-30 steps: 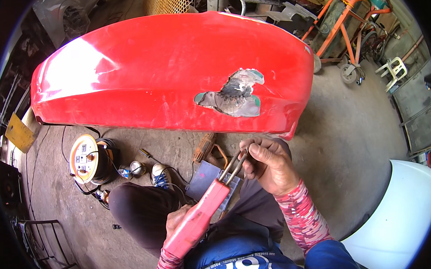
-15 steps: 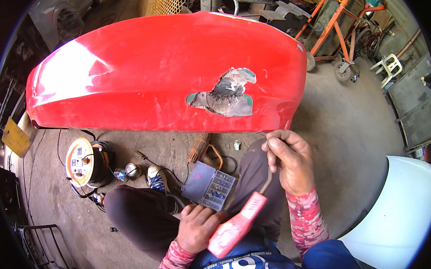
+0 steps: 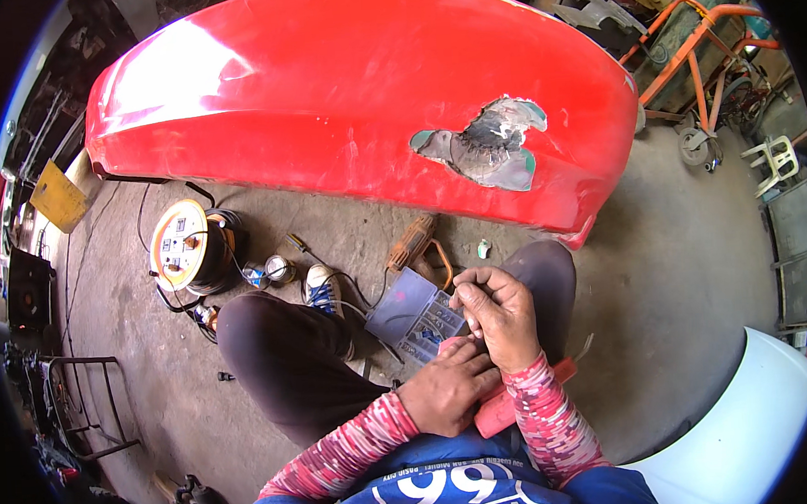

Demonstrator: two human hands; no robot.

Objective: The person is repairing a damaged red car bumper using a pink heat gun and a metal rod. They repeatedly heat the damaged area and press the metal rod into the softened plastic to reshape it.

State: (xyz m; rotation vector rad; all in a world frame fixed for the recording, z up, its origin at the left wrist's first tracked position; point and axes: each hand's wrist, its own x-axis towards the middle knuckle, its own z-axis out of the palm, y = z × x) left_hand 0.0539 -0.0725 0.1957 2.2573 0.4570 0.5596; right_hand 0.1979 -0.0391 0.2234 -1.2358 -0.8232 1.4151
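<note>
My left hand [image 3: 449,391] is closed around a red-pink hand tool [image 3: 498,413] in my lap. The tool's body runs under my right forearm, and its thin, pale metal tip [image 3: 585,346] pokes out on the far side. Just above it, my right hand [image 3: 503,318] is pinched, thumb against fingers; whatever is between them is too small to make out. Beneath the hands lies an open clear-lidded parts box [image 3: 430,331] with small pieces in its compartments. Beyond my knees stands a red car bumper [image 3: 325,156] with a jagged, grey-green damaged patch [image 3: 489,149].
A cable reel [image 3: 182,245], two small cans [image 3: 279,268], a screwdriver [image 3: 298,244] and an orange-brown heat gun [image 3: 412,242] are on the floor. Cords cross near my shoe [image 3: 321,288]. A white panel [image 3: 732,426] lies at right, an orange trolley [image 3: 695,63] farther back.
My head view has shifted, so the bumper sits higher and further right. My right hand has come down toward my lap; the red-pink tool has swung to point right, beneath my right forearm.
</note>
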